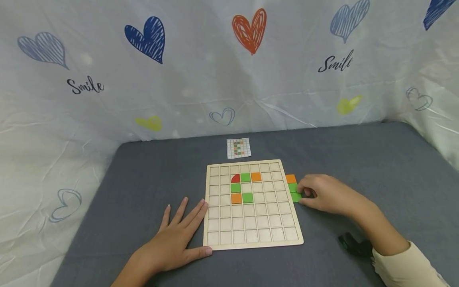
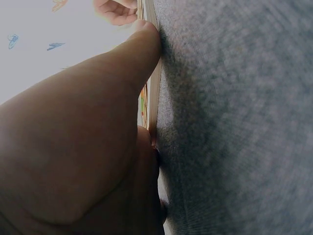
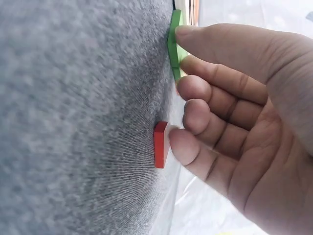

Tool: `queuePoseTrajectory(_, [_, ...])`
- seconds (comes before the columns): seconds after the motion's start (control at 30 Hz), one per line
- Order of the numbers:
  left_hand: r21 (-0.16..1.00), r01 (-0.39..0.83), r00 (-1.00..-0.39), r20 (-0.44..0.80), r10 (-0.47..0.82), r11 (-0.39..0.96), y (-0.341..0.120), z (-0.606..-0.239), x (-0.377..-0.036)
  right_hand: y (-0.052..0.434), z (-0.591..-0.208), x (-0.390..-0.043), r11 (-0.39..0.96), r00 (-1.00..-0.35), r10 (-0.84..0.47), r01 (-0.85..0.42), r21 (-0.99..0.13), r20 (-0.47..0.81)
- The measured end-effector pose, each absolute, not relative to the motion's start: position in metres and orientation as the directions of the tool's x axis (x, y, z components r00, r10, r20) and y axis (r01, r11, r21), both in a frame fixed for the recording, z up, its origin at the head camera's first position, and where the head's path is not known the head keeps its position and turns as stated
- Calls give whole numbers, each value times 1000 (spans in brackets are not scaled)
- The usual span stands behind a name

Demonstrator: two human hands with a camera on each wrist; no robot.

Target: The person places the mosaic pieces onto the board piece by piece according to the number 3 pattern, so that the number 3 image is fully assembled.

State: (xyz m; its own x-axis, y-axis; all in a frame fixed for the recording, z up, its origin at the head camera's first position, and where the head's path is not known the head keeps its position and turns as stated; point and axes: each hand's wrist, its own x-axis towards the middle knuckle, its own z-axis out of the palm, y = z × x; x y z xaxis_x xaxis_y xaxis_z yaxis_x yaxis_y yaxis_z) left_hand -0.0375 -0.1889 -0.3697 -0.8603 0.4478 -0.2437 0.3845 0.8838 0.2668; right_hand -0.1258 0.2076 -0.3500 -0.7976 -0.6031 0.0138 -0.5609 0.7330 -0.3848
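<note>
A wooden grid board (image 1: 263, 222) lies on the grey table. In its cells sit a red quarter-round tile (image 1: 235, 179), orange tiles (image 1: 256, 176) and green tiles (image 1: 245, 177). My left hand (image 1: 175, 241) lies spread, its fingertips against the board's left edge and thumb at the lower left corner. Beside the board's right edge, an orange tile (image 1: 290, 178) and two green tiles stand in a column. My right hand (image 1: 328, 194) pinches the nearest green tile (image 1: 295, 197) between thumb and forefinger. The right wrist view shows a red piece (image 3: 160, 144) under the curled outer fingers; the hand hides it from above.
Behind the board lies a small printed card (image 1: 238, 148) with a coloured grid pattern. A black object (image 1: 355, 244) is near my right forearm. A white cloth (image 1: 201, 71) with hearts and lettering hangs behind the table.
</note>
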Motion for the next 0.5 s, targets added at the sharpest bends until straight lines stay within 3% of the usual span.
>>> queuePoseTrajectory(0.5, [272,388,-862,-229,451,881,-190,-368,-37,211,-353,-115,738,-808,-589,-528,-420,-21])
